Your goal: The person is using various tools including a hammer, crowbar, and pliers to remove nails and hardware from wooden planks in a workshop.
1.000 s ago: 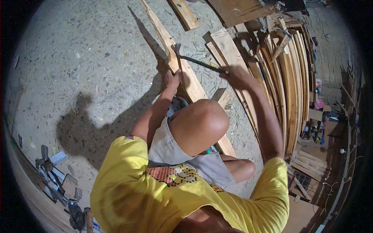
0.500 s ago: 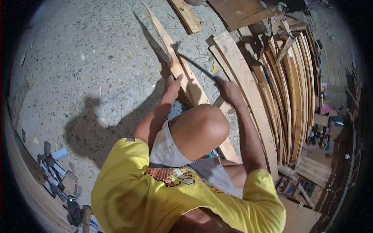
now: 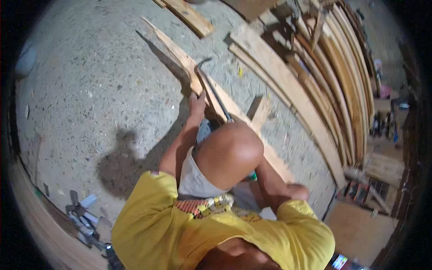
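Observation:
A long pale wooden board (image 3: 275, 158) with a splintered far tip runs diagonally beneath my raised right knee. My left hand (image 3: 197, 105) is closed around its left edge, just beyond the knee. Over the board slants a dark metal pry bar (image 3: 217, 93), its hooked end near the splintered part. The bar's near end disappears behind my knee, where my bent right forearm (image 3: 270, 182) leads. My knee hides the right hand; the bar was in its grip a moment earlier and has shifted along with the arm.
A short wood block (image 3: 260, 110) lies right of the board. Several long planks (image 3: 288, 83) are stacked to the right. Another plank (image 3: 191, 18) lies at the far side. Metal tools (image 3: 83, 218) are at lower left, and a brown panel (image 3: 355, 229) at lower right.
My right arm has drawn back toward me, and the hand has gone behind my knee. The pry bar's handle has swung nearer and left. My left hand stays on the board; the view has shifted.

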